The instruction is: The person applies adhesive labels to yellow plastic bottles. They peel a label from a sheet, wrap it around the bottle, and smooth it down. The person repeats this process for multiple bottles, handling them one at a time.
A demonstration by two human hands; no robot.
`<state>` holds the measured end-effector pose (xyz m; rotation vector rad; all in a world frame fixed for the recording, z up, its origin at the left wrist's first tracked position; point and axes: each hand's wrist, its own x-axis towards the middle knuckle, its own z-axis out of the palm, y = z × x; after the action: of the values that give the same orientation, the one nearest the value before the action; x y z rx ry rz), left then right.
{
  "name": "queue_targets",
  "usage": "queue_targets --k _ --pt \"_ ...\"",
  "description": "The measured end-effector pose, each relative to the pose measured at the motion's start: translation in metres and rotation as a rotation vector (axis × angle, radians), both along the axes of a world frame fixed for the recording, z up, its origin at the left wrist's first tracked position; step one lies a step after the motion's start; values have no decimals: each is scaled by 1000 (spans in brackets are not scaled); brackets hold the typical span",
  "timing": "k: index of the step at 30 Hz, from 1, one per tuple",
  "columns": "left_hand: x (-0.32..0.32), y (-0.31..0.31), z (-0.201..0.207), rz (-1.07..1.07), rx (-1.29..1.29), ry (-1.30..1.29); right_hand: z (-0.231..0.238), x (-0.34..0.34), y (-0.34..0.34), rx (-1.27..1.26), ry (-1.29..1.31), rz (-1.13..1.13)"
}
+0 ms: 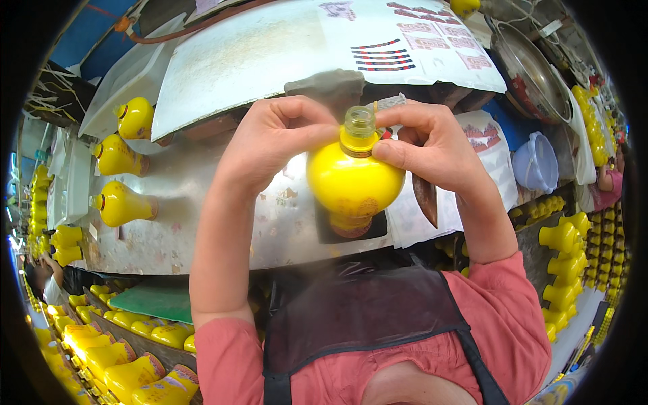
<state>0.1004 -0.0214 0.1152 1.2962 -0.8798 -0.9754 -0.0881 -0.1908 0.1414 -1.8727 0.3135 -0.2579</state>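
Observation:
A glossy yellow bottle (354, 179) with a clear glass mouth stands upright on a dark pad (378, 229) in front of me. Around the base of its neck runs a narrow dark label strip (358, 152). From the left, my left hand (287, 135) is closed, its thumb and curled forefinger pressed against the neck; its fingertips are partly hidden. On the other side my right hand (428, 145) pinches a dark-and-red end of the strip beside the neck, with the thumb low on the bottle's shoulder. Behind the bottle lies a grey cloth (327, 86).
Several dark strips (383, 57) and printed labels (432, 37) lie on a white board (270, 47). Three yellow bottles (125, 202) lie at the left. A brown pointed piece (425, 202) sits below my right hand. A pale bucket (535, 162) and metal basin (533, 71) are at the right.

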Motion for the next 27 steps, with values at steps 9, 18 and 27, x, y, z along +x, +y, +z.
queue_targets --k 9,18,27 --pt "-44 22 -6 475 -92 -318 1 -1 -3 15 44 19" --pt "-63 22 -9 453 -159 -482 -1 -3 3 90 37 -11" --pt "-40 11 -23 116 -165 -18 -11 -1 -1 161 5 -35"
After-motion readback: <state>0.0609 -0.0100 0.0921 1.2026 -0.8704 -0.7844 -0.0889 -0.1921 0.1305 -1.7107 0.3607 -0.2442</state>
